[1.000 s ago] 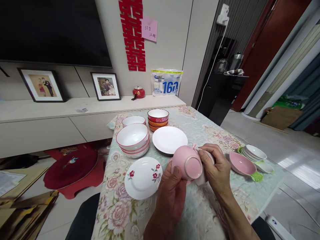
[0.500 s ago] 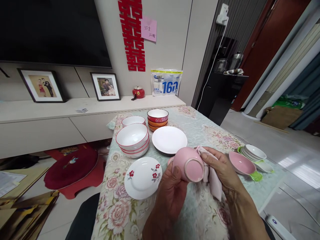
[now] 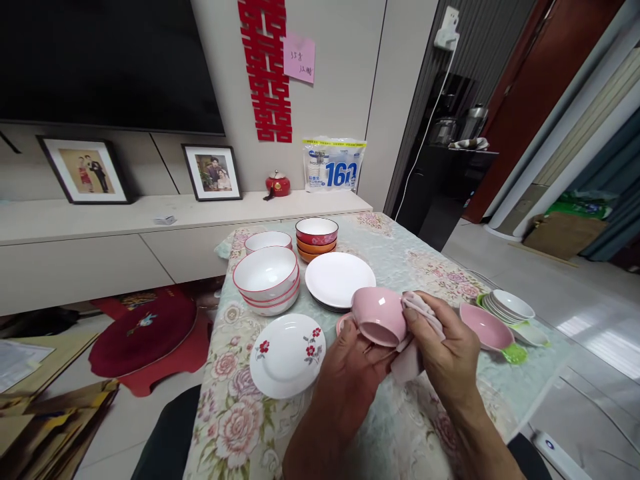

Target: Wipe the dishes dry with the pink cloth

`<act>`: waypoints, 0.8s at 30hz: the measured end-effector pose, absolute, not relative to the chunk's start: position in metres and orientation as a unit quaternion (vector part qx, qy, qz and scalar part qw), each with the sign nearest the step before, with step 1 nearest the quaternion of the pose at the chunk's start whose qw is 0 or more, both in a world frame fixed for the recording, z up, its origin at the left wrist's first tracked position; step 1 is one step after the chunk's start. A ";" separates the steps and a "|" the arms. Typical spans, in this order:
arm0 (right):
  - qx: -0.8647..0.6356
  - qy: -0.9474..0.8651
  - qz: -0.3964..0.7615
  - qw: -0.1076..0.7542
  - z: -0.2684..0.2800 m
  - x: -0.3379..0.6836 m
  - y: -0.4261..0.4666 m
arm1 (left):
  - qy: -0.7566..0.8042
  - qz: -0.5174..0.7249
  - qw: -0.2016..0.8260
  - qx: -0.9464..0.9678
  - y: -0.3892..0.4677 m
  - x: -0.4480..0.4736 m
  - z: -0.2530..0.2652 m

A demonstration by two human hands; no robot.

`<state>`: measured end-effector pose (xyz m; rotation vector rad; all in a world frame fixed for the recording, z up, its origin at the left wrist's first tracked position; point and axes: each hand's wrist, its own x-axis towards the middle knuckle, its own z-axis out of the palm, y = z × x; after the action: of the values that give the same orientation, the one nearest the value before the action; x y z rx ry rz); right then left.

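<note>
Fingers of the left hand [image 3: 345, 377] hold a tilted pink bowl [image 3: 379, 308]. The right hand [image 3: 449, 350] pinches a cloth [image 3: 408, 364] against it.

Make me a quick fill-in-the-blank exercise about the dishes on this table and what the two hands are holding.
1. The left hand holds a small bowl whose colour is ____.
2. The cloth is held in the ____.
3. The flowers on the white plate are ____.
4. Beneath the red bowl, the stacked bowls are ____.

Missing words: pink; right hand; red; orange.
</note>
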<state>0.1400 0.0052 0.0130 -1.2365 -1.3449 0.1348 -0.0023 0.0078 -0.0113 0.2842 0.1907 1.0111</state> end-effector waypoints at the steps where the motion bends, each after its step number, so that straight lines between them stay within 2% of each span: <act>1: -0.526 -0.607 0.027 0.595 0.014 0.138 0.003 | 0.076 0.474 0.867 0.137 0.008 -0.003 -0.010; 5: -0.457 -0.723 -0.030 0.518 0.022 0.133 -0.003 | 0.045 0.482 0.866 0.126 0.007 -0.008 -0.002; 9: -0.381 -0.799 -0.015 0.464 0.028 0.130 -0.006 | 0.036 0.509 0.851 0.125 0.006 -0.011 0.001; 14: -0.350 -0.852 0.038 0.389 0.036 0.133 -0.015 | 0.044 0.521 0.842 0.134 0.008 -0.013 -0.003; 19: -0.362 -0.869 0.142 0.306 0.051 0.146 -0.024 | 0.118 0.516 0.842 0.101 0.010 -0.013 -0.006; 21: -0.348 -0.856 0.195 0.328 0.053 0.154 -0.022 | 0.126 0.513 0.844 0.091 0.009 -0.013 -0.007; 24: -0.365 -0.787 0.232 0.440 0.048 0.165 -0.016 | 0.145 0.520 0.836 0.095 0.007 -0.013 -0.006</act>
<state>0.1652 -0.0160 0.0478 -0.9075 -1.9544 0.5752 -0.0133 0.0070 -0.0062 0.2012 0.3068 1.1016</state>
